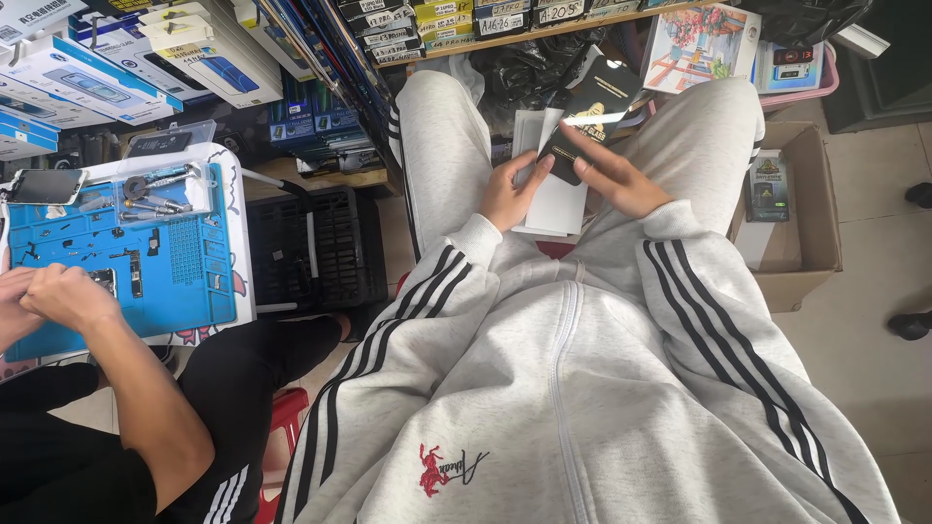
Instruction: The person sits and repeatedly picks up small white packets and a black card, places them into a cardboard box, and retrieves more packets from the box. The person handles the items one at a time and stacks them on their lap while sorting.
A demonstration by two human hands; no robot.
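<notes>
My left hand (507, 189) and right hand (612, 173) both pinched a small black packet (565, 155) over my lap, above a white box (558, 199) resting on my thighs. With only fingertips gripping, I judged it might slip to the floor.

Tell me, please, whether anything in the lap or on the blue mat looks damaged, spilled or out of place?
Nothing stands out. The left hand and right hand hold a small black packet over white sheets in the lap. A co-worker's hands rest on the blue mat, its tools in order.
</notes>
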